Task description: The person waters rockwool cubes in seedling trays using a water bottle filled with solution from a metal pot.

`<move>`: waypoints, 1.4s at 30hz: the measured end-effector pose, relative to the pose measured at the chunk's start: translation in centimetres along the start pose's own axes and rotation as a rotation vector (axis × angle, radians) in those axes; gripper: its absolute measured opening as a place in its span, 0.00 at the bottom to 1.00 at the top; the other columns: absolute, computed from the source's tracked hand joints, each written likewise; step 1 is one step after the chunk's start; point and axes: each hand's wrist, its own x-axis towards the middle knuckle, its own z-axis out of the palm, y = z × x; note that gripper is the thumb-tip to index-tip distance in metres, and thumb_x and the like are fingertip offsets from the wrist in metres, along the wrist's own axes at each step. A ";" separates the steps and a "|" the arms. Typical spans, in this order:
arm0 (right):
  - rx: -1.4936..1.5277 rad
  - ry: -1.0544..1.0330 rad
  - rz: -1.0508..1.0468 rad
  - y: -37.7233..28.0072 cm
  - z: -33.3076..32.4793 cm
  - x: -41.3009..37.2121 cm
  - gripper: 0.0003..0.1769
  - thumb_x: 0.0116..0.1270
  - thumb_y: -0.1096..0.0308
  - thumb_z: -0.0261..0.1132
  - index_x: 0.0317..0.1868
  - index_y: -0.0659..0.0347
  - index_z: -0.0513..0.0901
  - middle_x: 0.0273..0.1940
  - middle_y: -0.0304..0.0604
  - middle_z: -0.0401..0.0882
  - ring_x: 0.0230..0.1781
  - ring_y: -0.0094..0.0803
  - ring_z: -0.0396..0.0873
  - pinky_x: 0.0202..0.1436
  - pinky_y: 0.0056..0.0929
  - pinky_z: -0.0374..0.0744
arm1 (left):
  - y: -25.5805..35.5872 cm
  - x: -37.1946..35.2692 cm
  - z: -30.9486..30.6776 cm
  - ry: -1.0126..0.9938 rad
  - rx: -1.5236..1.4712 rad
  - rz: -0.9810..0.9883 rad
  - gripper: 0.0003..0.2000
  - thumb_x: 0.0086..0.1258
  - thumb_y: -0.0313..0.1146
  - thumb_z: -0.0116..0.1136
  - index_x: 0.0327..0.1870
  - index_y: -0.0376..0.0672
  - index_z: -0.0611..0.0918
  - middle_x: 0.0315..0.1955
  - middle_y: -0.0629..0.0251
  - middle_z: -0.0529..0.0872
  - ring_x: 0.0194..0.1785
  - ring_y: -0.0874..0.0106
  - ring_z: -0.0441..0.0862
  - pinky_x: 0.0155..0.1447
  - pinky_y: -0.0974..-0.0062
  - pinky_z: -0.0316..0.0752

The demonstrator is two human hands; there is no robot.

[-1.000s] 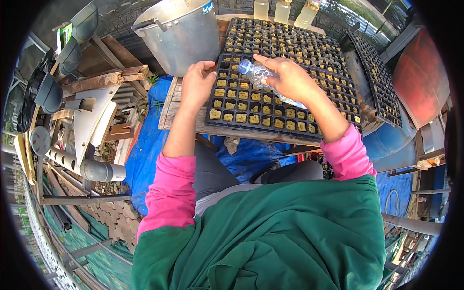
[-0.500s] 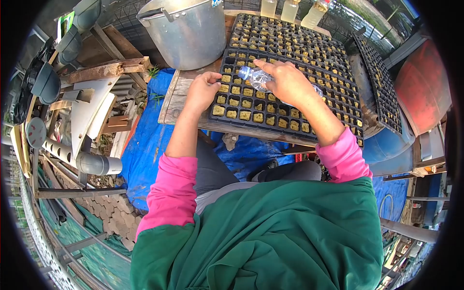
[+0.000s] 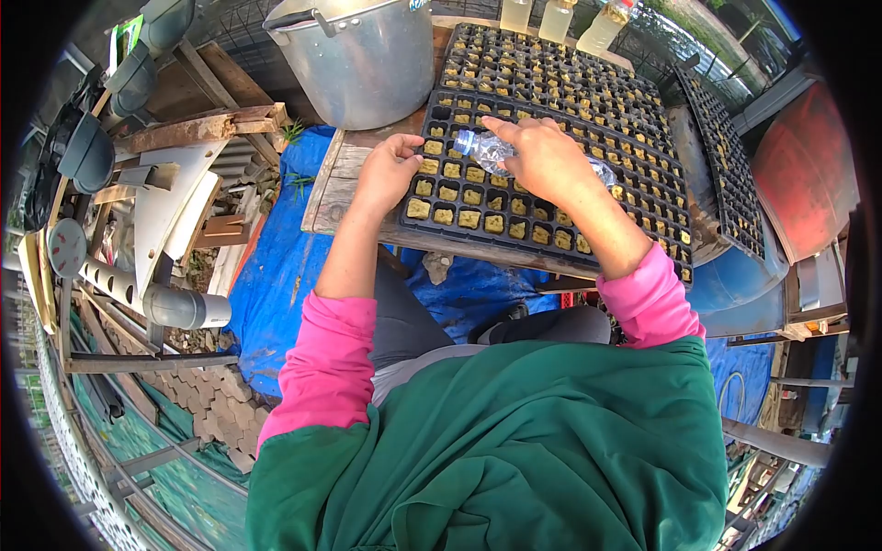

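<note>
A clear plastic bottle (image 3: 491, 152) lies nearly level over the black seedling tray (image 3: 411, 223), its cap end pointing left. My right hand (image 3: 551, 163) is closed round the bottle from above, with the index finger stretched out past it to the left. At the tray's left edge is my left hand (image 3: 388, 173), its thumb and fingers curled together in a pinch; whatever sits between the fingertips is too small to make out. Yellowish-brown sponge-like cubes (image 3: 469, 219) fill most of the tray's cells near both hands. My right hand and forearm hide part of the tray.
The trays rest on a wooden table (image 3: 335, 188). A large metal pot (image 3: 363, 73) stands at the back left, and several bottles of pale liquid (image 3: 557, 20) line the back edge. Another cell tray (image 3: 721, 156) leans at the right, near a red barrel (image 3: 804, 170). Blue tarpaulin (image 3: 276, 275) covers the ground.
The whole view has shifted very slightly. Both hands keep nearly the same place over the tray, and the bottle stays in my right hand.
</note>
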 end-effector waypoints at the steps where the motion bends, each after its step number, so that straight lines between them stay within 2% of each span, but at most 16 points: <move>1: -0.007 0.003 0.002 0.0 0.0 0.0 0.31 0.64 0.66 0.69 0.69 0.44 0.76 0.55 0.45 0.82 0.58 0.48 0.78 0.60 0.48 0.79 | -0.1 0.0 0.0 0.001 0.000 0.000 0.14 0.68 0.26 0.61 0.54 0.37 0.82 0.37 0.62 0.86 0.40 0.70 0.84 0.48 0.71 0.77; 3: -0.013 0.001 -0.001 0.0 0.2 0.1 0.31 0.64 0.65 0.69 0.69 0.44 0.76 0.54 0.45 0.82 0.58 0.48 0.78 0.60 0.48 0.79 | -0.5 0.1 0.1 -0.035 -0.104 -0.051 0.15 0.69 0.27 0.61 0.56 0.38 0.81 0.37 0.63 0.86 0.40 0.72 0.83 0.47 0.72 0.77; 7: -0.018 -0.001 0.001 -0.1 0.2 0.0 0.30 0.64 0.65 0.69 0.68 0.44 0.76 0.53 0.46 0.83 0.58 0.48 0.78 0.59 0.49 0.79 | -1.2 0.2 0.2 -0.043 -0.117 -0.057 0.15 0.70 0.28 0.60 0.57 0.39 0.81 0.36 0.63 0.86 0.40 0.73 0.83 0.47 0.72 0.77; 9: -0.029 -0.001 -0.001 -0.1 0.3 0.1 0.30 0.64 0.65 0.69 0.68 0.44 0.76 0.53 0.46 0.83 0.58 0.48 0.78 0.59 0.49 0.79 | -1.5 0.4 0.3 -0.067 -0.140 -0.063 0.14 0.72 0.26 0.59 0.57 0.41 0.81 0.38 0.68 0.84 0.41 0.78 0.80 0.47 0.78 0.76; 13: -0.059 -0.012 0.021 -0.5 0.1 0.1 0.30 0.64 0.65 0.69 0.68 0.44 0.76 0.53 0.46 0.82 0.58 0.48 0.78 0.58 0.49 0.79 | -1.7 0.5 0.4 -0.043 -0.139 -0.047 0.15 0.71 0.28 0.60 0.57 0.40 0.81 0.36 0.63 0.86 0.40 0.73 0.83 0.47 0.72 0.76; 19: -0.065 -0.030 0.019 -0.8 -0.1 0.4 0.30 0.64 0.65 0.69 0.69 0.44 0.76 0.53 0.46 0.82 0.58 0.48 0.78 0.58 0.48 0.79 | -0.6 0.0 0.2 -0.065 -0.181 -0.054 0.13 0.72 0.26 0.58 0.55 0.40 0.82 0.35 0.65 0.86 0.39 0.75 0.83 0.46 0.73 0.77; 21: -0.076 -0.033 0.024 -1.0 -0.2 0.5 0.31 0.64 0.64 0.69 0.69 0.44 0.76 0.53 0.46 0.82 0.58 0.48 0.78 0.58 0.48 0.79 | -0.6 0.1 0.0 -0.136 -0.185 -0.078 0.09 0.74 0.26 0.57 0.52 0.40 0.83 0.38 0.69 0.85 0.42 0.80 0.79 0.49 0.79 0.75; 24: -0.093 -0.033 0.027 -1.0 -0.2 0.7 0.31 0.64 0.64 0.69 0.69 0.44 0.75 0.53 0.46 0.82 0.58 0.47 0.78 0.58 0.49 0.79 | -1.2 0.3 0.3 -0.139 -0.203 -0.053 0.09 0.75 0.26 0.56 0.51 0.39 0.84 0.39 0.68 0.86 0.42 0.80 0.79 0.49 0.80 0.75; 27: -0.097 -0.032 0.021 -1.0 -0.1 0.7 0.31 0.64 0.64 0.69 0.69 0.44 0.75 0.53 0.46 0.82 0.58 0.47 0.78 0.58 0.50 0.79 | -1.6 0.4 0.5 -0.107 -0.235 -0.038 0.09 0.73 0.25 0.57 0.49 0.38 0.85 0.39 0.64 0.89 0.41 0.78 0.82 0.48 0.76 0.76; 31: -0.099 -0.036 0.023 -1.0 0.2 0.8 0.31 0.65 0.65 0.68 0.69 0.44 0.75 0.53 0.46 0.82 0.58 0.47 0.78 0.58 0.50 0.79 | -1.4 0.3 0.4 -0.111 -0.243 -0.042 0.09 0.73 0.26 0.57 0.49 0.38 0.85 0.39 0.64 0.89 0.41 0.78 0.82 0.48 0.76 0.76; 33: -0.094 -0.032 0.021 -1.0 0.3 0.9 0.31 0.65 0.65 0.68 0.69 0.44 0.75 0.53 0.46 0.82 0.58 0.47 0.78 0.58 0.50 0.79 | -1.1 0.2 0.2 -0.138 -0.190 -0.052 0.09 0.75 0.27 0.56 0.51 0.39 0.84 0.41 0.68 0.87 0.43 0.80 0.79 0.50 0.79 0.75; 40: -0.071 -0.039 0.029 -0.9 0.1 0.8 0.31 0.65 0.65 0.68 0.69 0.45 0.75 0.54 0.46 0.82 0.58 0.48 0.78 0.58 0.48 0.79 | -0.8 0.0 0.1 -0.140 -0.210 -0.065 0.09 0.75 0.27 0.56 0.51 0.39 0.84 0.41 0.68 0.87 0.44 0.80 0.79 0.51 0.79 0.75; 42: -0.069 -0.027 0.019 -0.5 0.3 0.6 0.31 0.64 0.65 0.69 0.69 0.45 0.75 0.54 0.46 0.82 0.58 0.48 0.78 0.58 0.48 0.79 | -1.2 0.1 0.3 -0.116 -0.245 -0.035 0.09 0.74 0.26 0.56 0.50 0.37 0.84 0.40 0.64 0.89 0.42 0.79 0.82 0.49 0.76 0.76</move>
